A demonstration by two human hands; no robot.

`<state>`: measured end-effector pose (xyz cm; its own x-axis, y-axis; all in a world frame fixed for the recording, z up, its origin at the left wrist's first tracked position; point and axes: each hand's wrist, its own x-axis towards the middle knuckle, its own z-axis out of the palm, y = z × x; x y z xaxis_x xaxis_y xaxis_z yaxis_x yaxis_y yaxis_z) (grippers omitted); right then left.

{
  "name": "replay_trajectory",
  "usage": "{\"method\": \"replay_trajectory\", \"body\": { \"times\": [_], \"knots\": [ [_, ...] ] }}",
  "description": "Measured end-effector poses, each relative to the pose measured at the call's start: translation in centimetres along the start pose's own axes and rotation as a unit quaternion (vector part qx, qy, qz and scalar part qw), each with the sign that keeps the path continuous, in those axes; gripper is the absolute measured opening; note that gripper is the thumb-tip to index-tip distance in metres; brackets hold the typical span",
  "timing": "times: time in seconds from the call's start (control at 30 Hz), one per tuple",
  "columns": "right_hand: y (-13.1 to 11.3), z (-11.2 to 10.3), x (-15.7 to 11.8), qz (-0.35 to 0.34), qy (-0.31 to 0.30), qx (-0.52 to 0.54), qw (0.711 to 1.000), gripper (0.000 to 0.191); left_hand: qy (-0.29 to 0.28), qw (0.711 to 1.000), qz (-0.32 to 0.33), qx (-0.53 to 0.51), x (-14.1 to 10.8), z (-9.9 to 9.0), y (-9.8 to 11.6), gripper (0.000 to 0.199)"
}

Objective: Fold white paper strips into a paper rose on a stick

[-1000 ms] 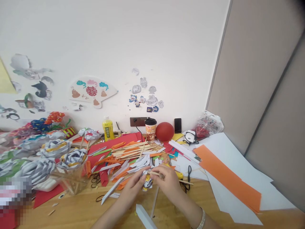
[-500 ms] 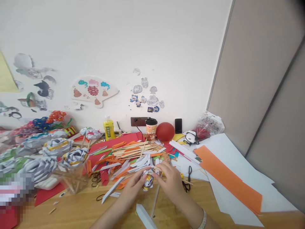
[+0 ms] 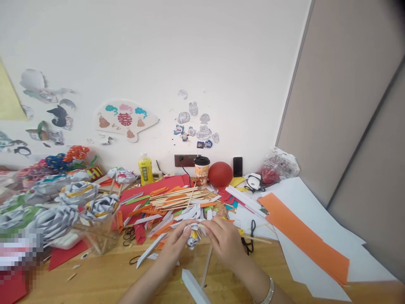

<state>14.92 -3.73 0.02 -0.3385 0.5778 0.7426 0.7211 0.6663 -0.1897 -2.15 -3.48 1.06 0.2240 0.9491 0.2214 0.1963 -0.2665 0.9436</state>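
A small folded-paper flower (image 3: 193,237), white with yellow strips, is held between my two hands above the wooden table. My left hand (image 3: 177,241) grips its left side, thumb on top. My right hand (image 3: 222,238) pinches at its upper right, and a thin stick pokes out to the right beyond that hand. Part of the flower is hidden by the fingers. A folded white strip (image 3: 193,287) lies below the hands. Folded white and orange strips (image 3: 160,223) are spread just behind them.
Finished paper flowers (image 3: 53,217) crowd the left side. Wooden sticks (image 3: 174,198), a yellow bottle (image 3: 145,169), a lidded cup (image 3: 201,172) and a red balloon (image 3: 220,174) stand or lie at the back. Orange sheets (image 3: 310,238) rest on white paper at the right.
The flower has tilted and shifted slightly up and left in my hands. My right fingers have curled further over, and the stick now shows beyond my right hand. The view has moved slightly.
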Motion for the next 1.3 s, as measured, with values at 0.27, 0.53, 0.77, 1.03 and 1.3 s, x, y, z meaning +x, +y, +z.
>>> {"method": "replay_trajectory", "body": {
  "times": [0.27, 0.53, 0.77, 1.03, 1.3],
  "knots": [
    [0.0, 0.1, -0.1, -0.076, 0.009, -0.024, 0.997, 0.026, -0.017, 1.000, -0.001, 0.007, -0.5, 0.4, 0.2, 0.038],
    [-0.3, 0.9, -0.4, -0.035, 0.026, -0.022, 0.999, 0.027, -0.040, 0.999, 0.003, 0.004, -0.4, 0.4, -0.2, 0.036],
    [0.0, 1.5, -0.6, -0.026, -0.013, -0.023, 0.999, 0.020, -0.051, 0.999, -0.007, -0.001, -0.3, 0.7, -0.6, 0.033],
    [1.0, 1.7, -0.7, -0.157, -0.016, -0.158, 0.975, 0.016, -0.050, 0.998, -0.037, -0.014, -0.5, 0.7, -0.4, 0.034],
    [1.2, 2.2, -0.6, -0.138, -0.009, -0.160, 0.977, 0.021, -0.054, 0.997, -0.046, -0.015, -0.5, 0.7, -0.7, 0.036]
  ]
}}
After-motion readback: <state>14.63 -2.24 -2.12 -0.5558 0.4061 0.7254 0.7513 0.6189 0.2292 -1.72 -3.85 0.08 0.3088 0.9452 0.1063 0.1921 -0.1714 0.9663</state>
